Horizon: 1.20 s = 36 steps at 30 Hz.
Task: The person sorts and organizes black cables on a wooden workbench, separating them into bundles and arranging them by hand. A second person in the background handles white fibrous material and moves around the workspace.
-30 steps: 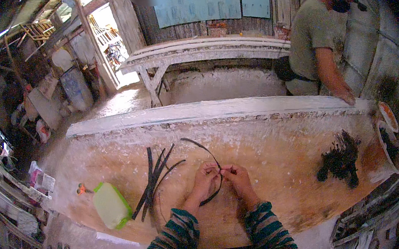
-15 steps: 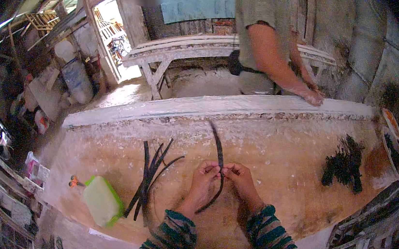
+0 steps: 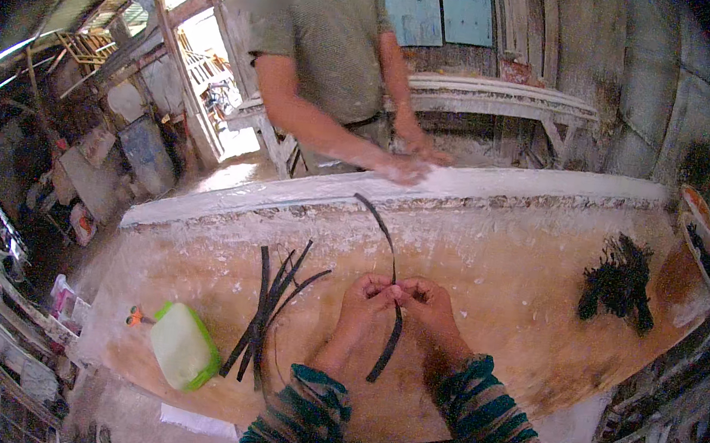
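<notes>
A narrow, flat black strip runs between my hands over the wooden table. My left hand pinches it near its middle. Right beside it, my right hand closes on the same spot, with the fingertips of both hands touching. The far end of the strip curves up to the left, while its near end points down toward me. To the left lie several similar black strips in a loose, crossed pile. What exactly the fingertips do at the strip is too small to make out.
A pale container with a green rim and orange-handled scissors are at the left. Bundled black strands lie at the right beside a bucket. Across a white-dusted ledge, another person stands with hands over it.
The strip's far end has swung left, and its near end has turned and now looks wider. The other person has moved left along the ledge. Both my hands keep their pinch.
</notes>
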### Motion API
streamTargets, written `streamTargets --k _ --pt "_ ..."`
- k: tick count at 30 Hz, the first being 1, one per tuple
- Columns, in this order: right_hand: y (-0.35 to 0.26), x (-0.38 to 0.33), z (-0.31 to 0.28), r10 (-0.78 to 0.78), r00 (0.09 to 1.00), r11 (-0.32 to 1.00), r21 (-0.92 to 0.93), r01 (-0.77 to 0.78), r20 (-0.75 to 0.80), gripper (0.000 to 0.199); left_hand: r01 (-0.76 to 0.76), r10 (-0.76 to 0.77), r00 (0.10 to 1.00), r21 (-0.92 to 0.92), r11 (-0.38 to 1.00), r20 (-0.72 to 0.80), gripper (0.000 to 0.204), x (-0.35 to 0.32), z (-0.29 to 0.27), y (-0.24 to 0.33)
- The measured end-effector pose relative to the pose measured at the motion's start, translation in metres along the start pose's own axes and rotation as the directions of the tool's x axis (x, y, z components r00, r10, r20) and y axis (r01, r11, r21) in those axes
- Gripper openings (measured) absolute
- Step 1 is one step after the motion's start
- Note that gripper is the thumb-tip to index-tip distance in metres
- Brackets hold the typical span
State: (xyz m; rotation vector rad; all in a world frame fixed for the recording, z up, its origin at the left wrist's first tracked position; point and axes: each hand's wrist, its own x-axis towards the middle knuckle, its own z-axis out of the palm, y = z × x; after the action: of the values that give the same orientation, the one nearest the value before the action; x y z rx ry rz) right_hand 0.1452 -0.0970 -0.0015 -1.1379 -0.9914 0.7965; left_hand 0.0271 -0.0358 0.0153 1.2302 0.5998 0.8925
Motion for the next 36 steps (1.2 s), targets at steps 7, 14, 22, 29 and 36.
streamTargets --k 7,14,22,29,36 --pt "-0.002 -0.004 0.003 -0.042 0.999 0.999 -0.021 0.042 -0.025 0.011 0.019 -0.017 0.999 -0.041 0.999 0.038 0.015 0.001 -0.003 -0.002" --pt "-0.011 -0.005 0.005 -0.059 0.998 0.998 -0.028 0.058 -0.026 0.012 0.042 -0.041 0.999 -0.054 0.998 0.020 0.016 -0.001 -0.002 0.001" --pt "-0.019 -0.007 0.004 -0.107 0.994 0.994 -0.035 0.107 -0.006 0.009 0.034 -0.031 0.998 -0.064 0.997 0.053 0.019 0.004 -0.005 -0.003" --pt "-0.008 -0.004 -0.001 -0.068 0.997 0.992 -0.107 0.065 -0.026 0.014 0.041 -0.036 0.995 -0.052 0.998 0.092 0.021 0.010 -0.011 -0.013" --pt "-0.022 -0.011 0.007 -0.280 0.957 0.887 -0.402 0.227 -0.076 0.008 0.042 -0.039 0.997 -0.047 0.998 0.066 0.018 0.011 -0.011 -0.015"
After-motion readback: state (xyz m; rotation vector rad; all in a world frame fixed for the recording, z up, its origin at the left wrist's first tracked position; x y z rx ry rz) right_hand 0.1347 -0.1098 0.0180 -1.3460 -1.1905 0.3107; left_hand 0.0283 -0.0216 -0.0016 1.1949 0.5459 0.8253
